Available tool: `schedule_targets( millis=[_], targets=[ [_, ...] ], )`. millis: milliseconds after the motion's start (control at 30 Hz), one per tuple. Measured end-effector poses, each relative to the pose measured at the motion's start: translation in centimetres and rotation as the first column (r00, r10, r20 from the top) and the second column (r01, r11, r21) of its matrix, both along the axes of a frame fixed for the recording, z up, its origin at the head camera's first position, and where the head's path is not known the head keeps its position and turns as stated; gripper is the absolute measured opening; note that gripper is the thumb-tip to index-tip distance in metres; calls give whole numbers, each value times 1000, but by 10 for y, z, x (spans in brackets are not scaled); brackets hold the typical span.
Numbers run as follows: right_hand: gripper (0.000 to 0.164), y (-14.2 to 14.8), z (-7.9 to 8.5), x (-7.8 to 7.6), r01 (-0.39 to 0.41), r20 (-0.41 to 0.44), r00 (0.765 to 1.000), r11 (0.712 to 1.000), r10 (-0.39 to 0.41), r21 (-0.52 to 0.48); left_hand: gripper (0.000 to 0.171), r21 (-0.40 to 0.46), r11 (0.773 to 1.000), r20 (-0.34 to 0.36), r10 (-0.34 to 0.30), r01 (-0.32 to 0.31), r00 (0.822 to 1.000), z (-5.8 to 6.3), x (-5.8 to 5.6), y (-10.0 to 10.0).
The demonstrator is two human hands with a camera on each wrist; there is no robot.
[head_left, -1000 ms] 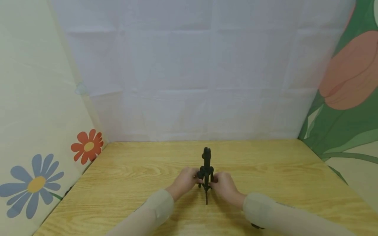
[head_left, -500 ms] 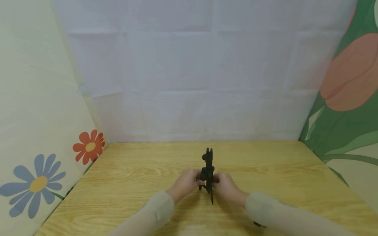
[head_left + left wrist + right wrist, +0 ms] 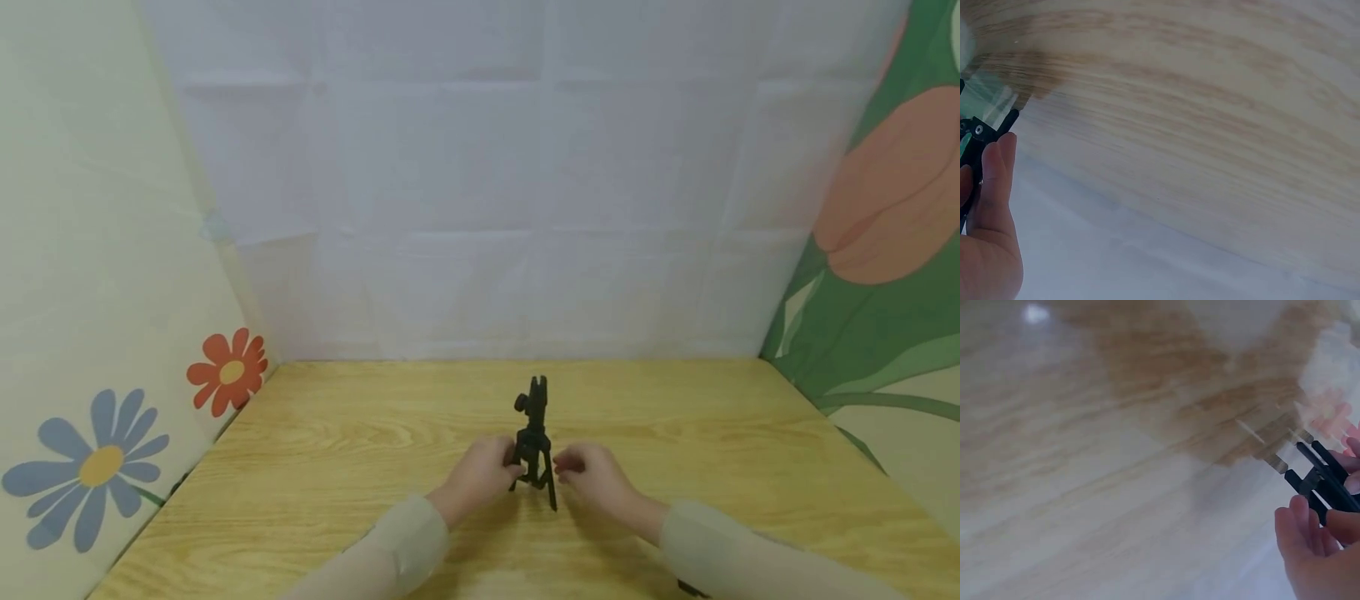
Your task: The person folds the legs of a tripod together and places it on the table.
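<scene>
The fingers of the left hand (image 3: 482, 477) are pinching the left leg (image 3: 518, 452) of a little black stand (image 3: 534, 439). The fingers of the right hand (image 3: 597, 481) are bending a bit and holding nothing; they are staying just beside the right leg (image 3: 552, 492), and I cannot tell if they are touching it. The person seems to be pulling the legs apart so the stand can hold itself up. The next move looks to be calling for the right hand to push its leg a bit more, or for the left hand to let go gently, because the stand could be tipping if its feet are not flat. Half a second ago the legs were sitting closer together and the right fingers were right up against the stand; now the right leg is poking out more to the right and a gap is showing between those fingers and the leg. Above the legs, a round knob (image 3: 521, 403) is sticking out to the left, near the top. The whole stand is standing on the table (image 3: 337, 467), about midway between the left and right edges, with the back edge lying well behind it. Past that edge, a white sheet (image 3: 450, 208) is hanging.
</scene>
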State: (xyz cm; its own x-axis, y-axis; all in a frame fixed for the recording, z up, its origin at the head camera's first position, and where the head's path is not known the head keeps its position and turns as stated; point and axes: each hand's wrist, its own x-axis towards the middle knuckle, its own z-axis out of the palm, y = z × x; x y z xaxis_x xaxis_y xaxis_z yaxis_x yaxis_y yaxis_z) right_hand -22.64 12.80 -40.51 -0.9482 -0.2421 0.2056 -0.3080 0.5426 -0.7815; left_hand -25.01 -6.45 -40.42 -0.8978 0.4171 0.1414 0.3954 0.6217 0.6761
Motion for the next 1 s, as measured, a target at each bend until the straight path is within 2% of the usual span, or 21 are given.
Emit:
schedule_targets(
  millis=[267,567,800,1000],
  targets=[
    [8,5,3,8,-72,21,997,997,72,15,14,44,997,6,58,-58,998,1,6,5],
    [4,1,-1,8,8,40,999,999,-10,42,16,58,994,29,90,-92,995,-1,12,9],
    [9,3,-3,5,18,10,1000,998,-19,66,12,54,996,6,71,-71,997,1,17,11],
    [10,6,-4,-1,-39,-44,998,995,43,94,6,-63,998,-10,11,-12,1000,7,16,2]
  ],
)
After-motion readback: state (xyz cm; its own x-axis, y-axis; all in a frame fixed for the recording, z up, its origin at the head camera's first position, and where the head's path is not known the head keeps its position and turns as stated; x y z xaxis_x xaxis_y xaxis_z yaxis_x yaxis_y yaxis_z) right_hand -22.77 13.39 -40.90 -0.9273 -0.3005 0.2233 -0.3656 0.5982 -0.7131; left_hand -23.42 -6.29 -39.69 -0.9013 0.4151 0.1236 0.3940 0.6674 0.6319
